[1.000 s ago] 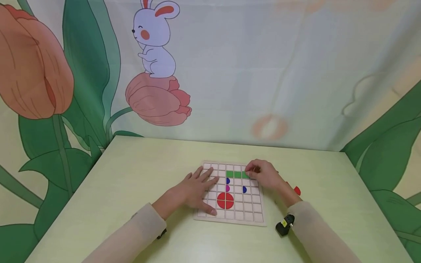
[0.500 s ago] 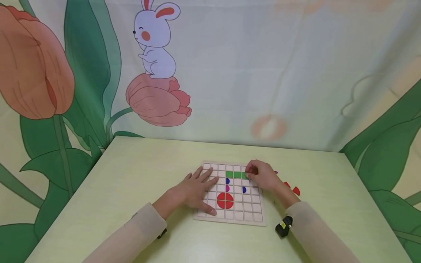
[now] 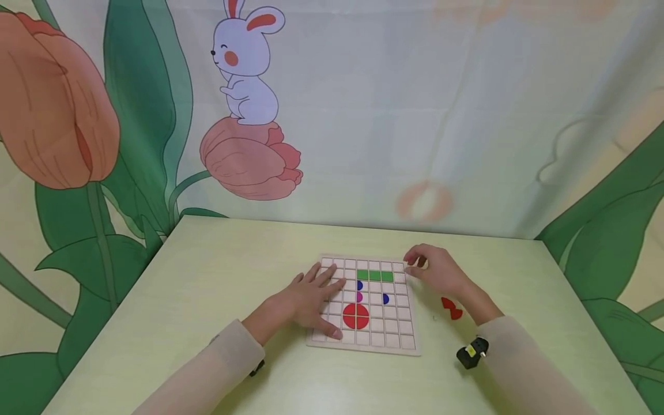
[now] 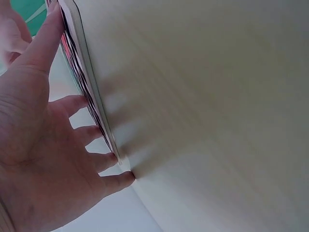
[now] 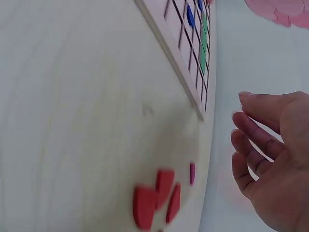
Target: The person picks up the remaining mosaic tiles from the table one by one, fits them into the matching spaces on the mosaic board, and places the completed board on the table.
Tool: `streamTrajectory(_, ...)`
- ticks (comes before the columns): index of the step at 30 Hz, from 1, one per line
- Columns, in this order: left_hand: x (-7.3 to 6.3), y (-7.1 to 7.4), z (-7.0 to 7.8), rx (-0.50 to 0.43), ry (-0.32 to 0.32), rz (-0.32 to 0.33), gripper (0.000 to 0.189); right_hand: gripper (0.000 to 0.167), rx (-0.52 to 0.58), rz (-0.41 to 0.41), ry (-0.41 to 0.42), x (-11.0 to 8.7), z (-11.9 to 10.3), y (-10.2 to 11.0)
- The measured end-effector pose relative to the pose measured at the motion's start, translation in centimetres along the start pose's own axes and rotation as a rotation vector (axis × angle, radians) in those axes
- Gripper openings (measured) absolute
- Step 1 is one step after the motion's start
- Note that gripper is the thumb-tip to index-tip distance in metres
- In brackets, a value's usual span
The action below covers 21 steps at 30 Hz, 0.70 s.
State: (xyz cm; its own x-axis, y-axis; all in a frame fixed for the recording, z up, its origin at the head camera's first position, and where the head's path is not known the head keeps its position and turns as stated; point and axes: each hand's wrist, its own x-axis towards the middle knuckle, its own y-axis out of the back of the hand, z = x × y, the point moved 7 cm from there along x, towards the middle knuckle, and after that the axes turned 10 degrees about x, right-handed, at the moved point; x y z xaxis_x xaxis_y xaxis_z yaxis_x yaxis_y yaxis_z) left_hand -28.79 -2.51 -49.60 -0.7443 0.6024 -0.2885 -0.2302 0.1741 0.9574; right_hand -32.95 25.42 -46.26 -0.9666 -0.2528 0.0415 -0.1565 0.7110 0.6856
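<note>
A pale grid board [image 3: 391,341] lies on the table in the head view. My left hand [image 3: 310,297] rests spread on its left side, fingers straight; the left wrist view shows the fingertips along the board's edge. Three green squares [image 3: 374,276] sit in a row near the top of the grid. Below them are blue half-circles [image 3: 386,299], a pink half-circle [image 3: 359,297] and a red circle [image 3: 355,316] of quarter pieces. My right hand [image 3: 441,272] hovers off the board's upper right corner, fingers loosely bent. In the right wrist view nothing shows between its fingers.
Loose red pieces [image 5: 145,207] and a purple piece [image 5: 192,174] lie on the table right of the board. A black wrist camera [image 3: 473,353] hangs at the right cuff. Behind the table's far edge hangs a printed curtain [image 3: 353,144] with a rabbit and tulips.
My right hand has come away from the rightmost green square, up and to the right off the board. That square now shows fully in the row. The left hand stays in place.
</note>
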Motion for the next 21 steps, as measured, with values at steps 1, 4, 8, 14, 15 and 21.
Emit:
streamTrajectory(1,0.0,0.0,0.0,-0.001,-0.001,0.001,0.121,0.02,0.0,0.019,-0.006,-0.1,0.3,0.7)
streamTrajectory(4,-0.1,0.0,0.0,-0.008,-0.003,0.002,0.121,0.019,-0.001,0.058,-0.031,-0.6,1.5,2.5)
streamTrajectory(8,-0.2,0.0,0.0,-0.01,-0.003,0.001,0.12,0.02,-0.007,0.086,-0.07,-1.0,3.3,3.8)
streamTrajectory(14,-0.2,0.1,-0.1,-0.022,0.0,0.008,0.12,0.017,-0.04,0.089,-0.093,-1.2,5.5,4.2)
streamTrajectory(15,-0.2,0.2,-0.1,-0.021,0.0,0.008,0.12,0.016,-0.041,0.084,-0.095,-1.2,5.8,4.1)
streamTrajectory(21,-0.2,0.0,-0.2,-0.028,0.001,0.005,0.121,0.015,-0.041,0.06,-0.094,-1.2,6.8,3.5)
